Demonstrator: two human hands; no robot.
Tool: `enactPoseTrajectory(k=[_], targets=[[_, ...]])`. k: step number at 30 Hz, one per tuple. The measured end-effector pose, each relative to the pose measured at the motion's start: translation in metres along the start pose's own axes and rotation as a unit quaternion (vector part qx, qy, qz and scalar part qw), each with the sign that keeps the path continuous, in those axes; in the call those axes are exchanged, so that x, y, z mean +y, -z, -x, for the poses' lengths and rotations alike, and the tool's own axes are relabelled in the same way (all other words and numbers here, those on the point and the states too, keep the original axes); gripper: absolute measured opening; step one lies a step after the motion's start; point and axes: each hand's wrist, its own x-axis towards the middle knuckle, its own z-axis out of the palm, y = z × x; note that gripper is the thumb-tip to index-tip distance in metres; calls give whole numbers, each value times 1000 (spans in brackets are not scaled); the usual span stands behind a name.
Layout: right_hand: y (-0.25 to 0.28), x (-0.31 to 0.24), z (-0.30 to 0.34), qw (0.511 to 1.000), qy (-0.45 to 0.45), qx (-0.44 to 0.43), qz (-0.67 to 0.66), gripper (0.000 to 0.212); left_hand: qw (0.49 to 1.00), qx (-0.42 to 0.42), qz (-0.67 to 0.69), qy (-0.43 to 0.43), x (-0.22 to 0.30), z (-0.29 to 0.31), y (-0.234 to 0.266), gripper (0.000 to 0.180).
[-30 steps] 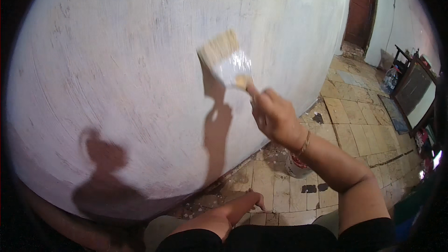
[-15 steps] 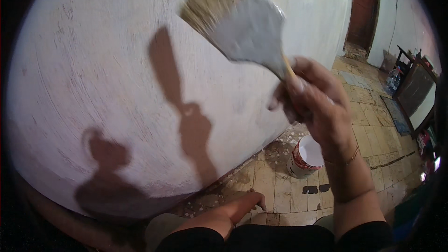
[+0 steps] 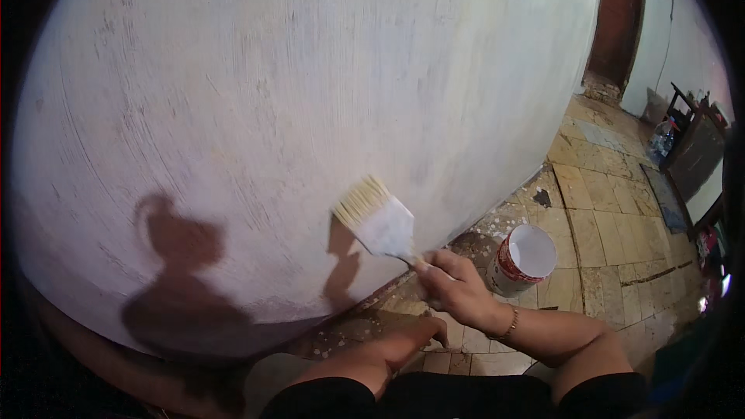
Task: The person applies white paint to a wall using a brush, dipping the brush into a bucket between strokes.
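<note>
My right hand is closed round the handle of a wide paintbrush. The pale bristles point up and left, and their tips appear to touch the whitish wall. White-grey paint coats the brush's ferrule. My left hand hangs low near the foot of the wall, at the end of a bent forearm. Its fingers are small and shaded, so their pose is unclear; nothing shows in it. A round paint bucket, red and white with a white inside, stands on the floor just beyond my right hand.
Yellowish floor tiles run along the wall, with paint spots near its base. Farther right are a plastic bottle, a dark mat and a dark framed piece of furniture. A brown door stands at the back.
My right hand has come down and to the left with the paintbrush, from raised before me to low at the wall. My left hand has stayed nearly in place.
</note>
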Motion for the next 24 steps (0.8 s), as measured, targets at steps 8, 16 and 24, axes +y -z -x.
enactPoseTrajectory(k=[8, 16, 24], targets=[[22, -91, 19, 979, 169, 104, 49, 23, 1000, 13, -17, -10, 0, -10, 2, 71], [52, -201, -57, 924, 352, 143, -47, 28, 997, 71, -29, -9, -11, -27, -9, 66], [76, -24, -46, 987, 66, 139, -45, 26, 990, 116, -57, 59, -6, 7, -6, 107]])
